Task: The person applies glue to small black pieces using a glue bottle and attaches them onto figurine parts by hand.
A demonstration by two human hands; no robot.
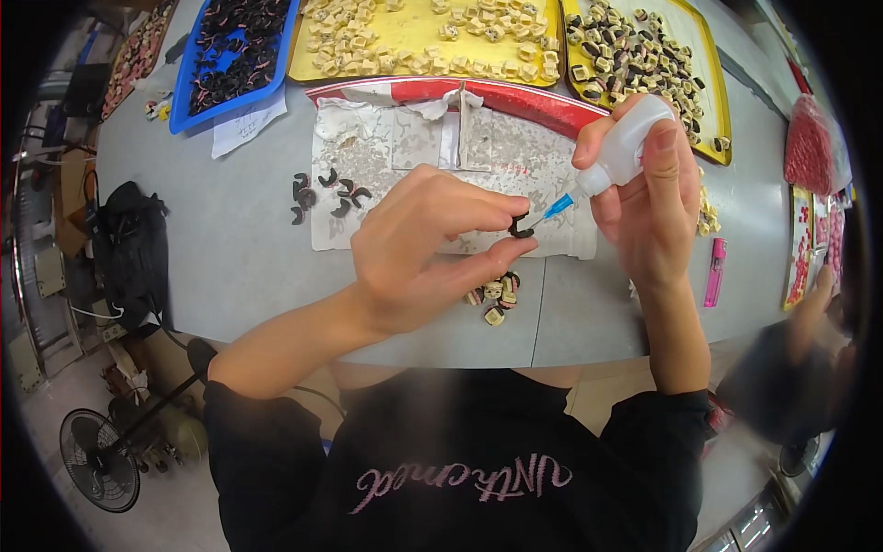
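Between the thumb and fingertips of my left hand (428, 244) is a small black curved piece (521, 226). My right hand (651, 198) grips a translucent white squeeze bottle (633, 143), tipped so that its blue needle tip (556, 207) points down and left at the piece. The needle's end meets or nearly meets the piece; I cannot tell which. Under my hands lies a stained white sheet (368, 124). Several loose black curved pieces (342, 195) rest on its left part and just beside it. A little cluster of cream and dark pieces (495, 293) sits below my left hand.
Across the back stand a blue tray (182, 101) of black pieces, a yellow tray (423, 23) of cream pieces and another yellow tray (716, 92) of two-tone pieces. A pink lighter (715, 271) lies at right. A person (782, 377) is at far right; a fan (99, 460) stands lower left.
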